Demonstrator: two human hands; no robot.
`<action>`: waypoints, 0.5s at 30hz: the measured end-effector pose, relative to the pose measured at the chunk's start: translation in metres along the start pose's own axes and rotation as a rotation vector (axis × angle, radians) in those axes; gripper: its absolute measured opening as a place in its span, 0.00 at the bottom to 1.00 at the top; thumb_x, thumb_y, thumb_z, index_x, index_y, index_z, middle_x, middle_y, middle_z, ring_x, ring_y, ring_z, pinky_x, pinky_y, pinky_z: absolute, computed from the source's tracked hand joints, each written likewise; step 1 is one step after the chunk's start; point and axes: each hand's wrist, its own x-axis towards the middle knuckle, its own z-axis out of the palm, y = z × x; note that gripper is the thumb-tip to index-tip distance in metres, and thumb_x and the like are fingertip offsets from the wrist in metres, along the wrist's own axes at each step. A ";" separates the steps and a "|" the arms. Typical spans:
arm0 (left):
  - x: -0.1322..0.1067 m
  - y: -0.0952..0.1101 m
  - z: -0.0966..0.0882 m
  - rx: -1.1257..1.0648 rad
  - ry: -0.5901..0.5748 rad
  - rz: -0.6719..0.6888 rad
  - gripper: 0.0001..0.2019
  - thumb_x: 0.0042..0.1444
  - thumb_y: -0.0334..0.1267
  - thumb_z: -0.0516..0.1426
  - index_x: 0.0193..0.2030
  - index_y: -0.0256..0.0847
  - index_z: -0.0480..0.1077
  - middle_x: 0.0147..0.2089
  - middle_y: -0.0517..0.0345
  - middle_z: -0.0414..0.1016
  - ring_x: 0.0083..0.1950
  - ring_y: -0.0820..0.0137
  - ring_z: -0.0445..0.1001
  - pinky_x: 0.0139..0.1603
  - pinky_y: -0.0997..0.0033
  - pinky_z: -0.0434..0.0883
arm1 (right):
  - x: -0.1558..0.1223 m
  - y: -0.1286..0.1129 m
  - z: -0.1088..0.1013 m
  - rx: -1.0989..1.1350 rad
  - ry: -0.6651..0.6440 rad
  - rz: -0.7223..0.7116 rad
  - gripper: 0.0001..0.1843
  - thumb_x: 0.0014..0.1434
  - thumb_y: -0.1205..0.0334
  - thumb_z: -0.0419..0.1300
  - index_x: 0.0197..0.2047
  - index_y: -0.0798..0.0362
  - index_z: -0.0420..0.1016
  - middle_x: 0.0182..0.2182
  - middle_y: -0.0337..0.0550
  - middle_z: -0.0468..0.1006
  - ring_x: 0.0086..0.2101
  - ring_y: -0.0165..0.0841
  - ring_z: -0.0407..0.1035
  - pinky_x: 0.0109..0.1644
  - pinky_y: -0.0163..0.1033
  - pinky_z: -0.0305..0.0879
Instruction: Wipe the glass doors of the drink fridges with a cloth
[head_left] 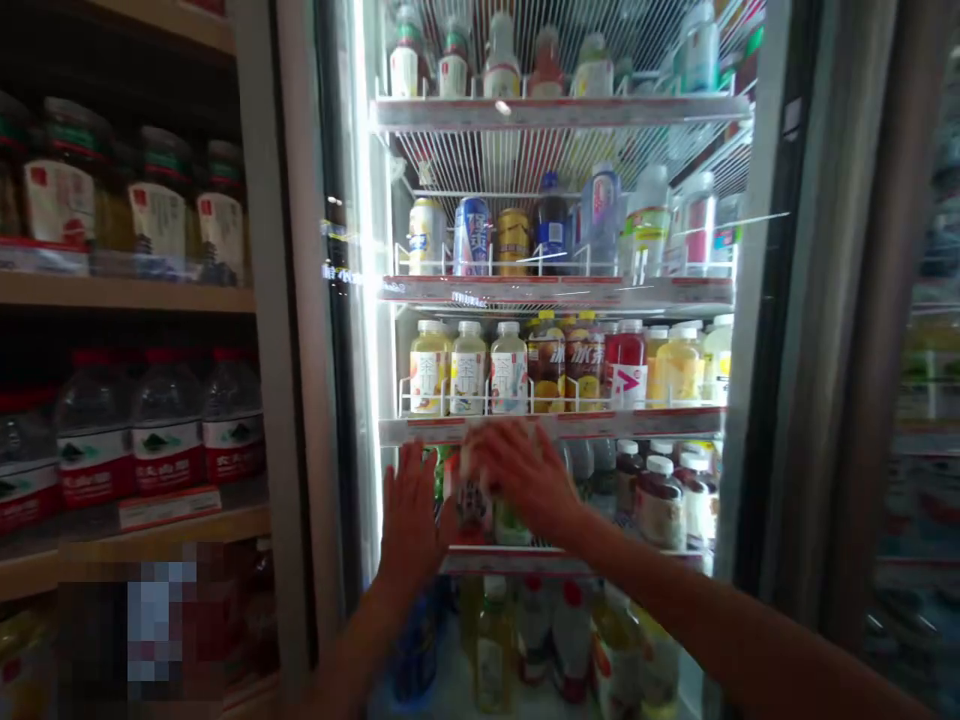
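Observation:
My left hand (414, 515) is raised at the left side of the lit fridge's fourth shelf, fingers stretched upward and apart, with nothing in it. Beside it stands a red and whitish drink container (472, 505) with dark print; its exact kind is blurred. From the right, my right hand (529, 475) reaches across, its bent, motion-smeared fingers closed about the container's pale top. Behind that hand a green-labelled drink (512, 525) shows in part. Small dark bottles with white caps (660, 495) stand farther right on this shelf.
Just above the hands runs a shelf rail (600, 424), with tea bottles (467, 370) behind its wire guard. Below are more bottles (491, 650). The fridge's left frame (341, 350) and right frame (780, 350) border the opening. Wooden shelves (127, 292) with bottles stand left.

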 end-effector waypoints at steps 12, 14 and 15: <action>0.028 0.053 0.030 -0.025 0.063 0.114 0.33 0.58 0.33 0.51 0.69 0.39 0.42 0.69 0.44 0.48 0.71 0.63 0.39 0.70 0.54 0.39 | -0.069 0.043 -0.024 -0.089 0.068 0.148 0.23 0.62 0.64 0.50 0.61 0.46 0.61 0.56 0.44 0.71 0.61 0.34 0.56 0.69 0.52 0.35; 0.027 0.054 0.033 -0.032 0.067 0.097 0.33 0.59 0.34 0.51 0.69 0.41 0.42 0.69 0.46 0.48 0.71 0.63 0.40 0.70 0.54 0.40 | -0.091 0.066 -0.033 -0.206 0.166 0.389 0.23 0.63 0.63 0.48 0.61 0.49 0.61 0.57 0.49 0.69 0.61 0.39 0.58 0.67 0.58 0.39; 0.027 0.055 0.035 -0.037 0.073 0.084 0.33 0.59 0.34 0.51 0.69 0.42 0.41 0.70 0.46 0.48 0.71 0.63 0.41 0.70 0.53 0.40 | -0.098 0.076 -0.038 -0.276 0.264 0.553 0.23 0.63 0.63 0.46 0.61 0.51 0.61 0.58 0.53 0.68 0.61 0.42 0.57 0.65 0.62 0.42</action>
